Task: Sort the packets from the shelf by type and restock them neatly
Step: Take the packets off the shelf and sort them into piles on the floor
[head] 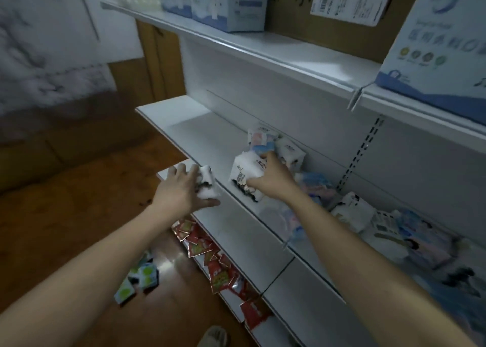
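Both hands are on the white metal middle shelf, and the step in hand looks like the sorting itself: pulling like packets out of the jumble and grouping them.

The left hand lies over a small white soft-plastic packet with dark print near the shelf's front lip, fingers spread across it and thumb tucked below; whether it truly grips or only presses down, I cannot tell. At its three o'clock, the right hand curls its fingers over the top of a taller white packet with dark figures printed low on its face, thumb at the near side, holding it upright.

Standing packets in white, pink and blue wait at the right hand's twelve o'clock, against the back panel. More lie loose at four o'clock, a blurred heap of pale packets (types hard to read there).

The next move, I judge, calls for setting the two white packets side by side on the bare stretch at ten o'clock, faces forward.
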`<state>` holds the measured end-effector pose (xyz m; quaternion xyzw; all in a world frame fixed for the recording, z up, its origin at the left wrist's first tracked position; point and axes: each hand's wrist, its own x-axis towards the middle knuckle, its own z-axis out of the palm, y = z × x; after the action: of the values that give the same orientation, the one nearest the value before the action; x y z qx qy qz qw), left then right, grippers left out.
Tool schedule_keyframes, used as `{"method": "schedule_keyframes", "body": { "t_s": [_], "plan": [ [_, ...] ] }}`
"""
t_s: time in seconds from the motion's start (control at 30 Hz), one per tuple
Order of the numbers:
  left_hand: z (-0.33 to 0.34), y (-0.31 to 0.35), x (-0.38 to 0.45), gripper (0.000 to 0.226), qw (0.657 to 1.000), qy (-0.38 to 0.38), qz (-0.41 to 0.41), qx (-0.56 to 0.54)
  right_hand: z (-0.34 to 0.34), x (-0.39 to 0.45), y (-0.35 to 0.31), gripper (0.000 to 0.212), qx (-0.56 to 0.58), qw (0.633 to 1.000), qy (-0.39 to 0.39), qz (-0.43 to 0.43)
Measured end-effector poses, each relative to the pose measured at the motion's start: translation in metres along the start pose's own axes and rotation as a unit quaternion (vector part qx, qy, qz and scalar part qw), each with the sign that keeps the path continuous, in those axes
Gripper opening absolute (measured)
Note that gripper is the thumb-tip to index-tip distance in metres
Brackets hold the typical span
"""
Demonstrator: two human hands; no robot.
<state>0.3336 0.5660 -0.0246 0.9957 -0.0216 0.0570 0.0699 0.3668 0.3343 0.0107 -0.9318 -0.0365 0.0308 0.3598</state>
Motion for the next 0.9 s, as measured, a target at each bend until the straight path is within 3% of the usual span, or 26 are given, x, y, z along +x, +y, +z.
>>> {"method": "schedule_keyframes", "body": {
  "t_s": [0.13,0.33,0.63,0.8,0.9],
  "plan": [
    [-0.012,-0.028,-0.066,0.101,0.998,0.025,-0.055,0.032,0.029,-0.028,-0.030,0.073,0.027,0.994,-0.096,-0.048],
    [-0.010,-0.089,-0.150,0.099,0.992,0.006,-0.119,0.034,0.103,-0.071,-0.074,0.065,0.042,0.975,-0.195,-0.101],
    [0.023,-0.206,-0.249,0.097,0.971,-0.072,-0.217,-0.071,0.244,-0.106,-0.139,0.085,-0.040,0.935,-0.330,-0.127],
    [0.059,-0.264,-0.295,0.099,0.956,-0.116,-0.252,-0.097,0.337,-0.122,-0.157,0.057,-0.110,0.910,-0.380,-0.122],
    [0.085,-0.295,-0.312,0.100,0.950,-0.138,-0.261,-0.104,0.386,-0.128,-0.153,0.064,-0.136,0.904,-0.391,-0.109]
  ]
}}
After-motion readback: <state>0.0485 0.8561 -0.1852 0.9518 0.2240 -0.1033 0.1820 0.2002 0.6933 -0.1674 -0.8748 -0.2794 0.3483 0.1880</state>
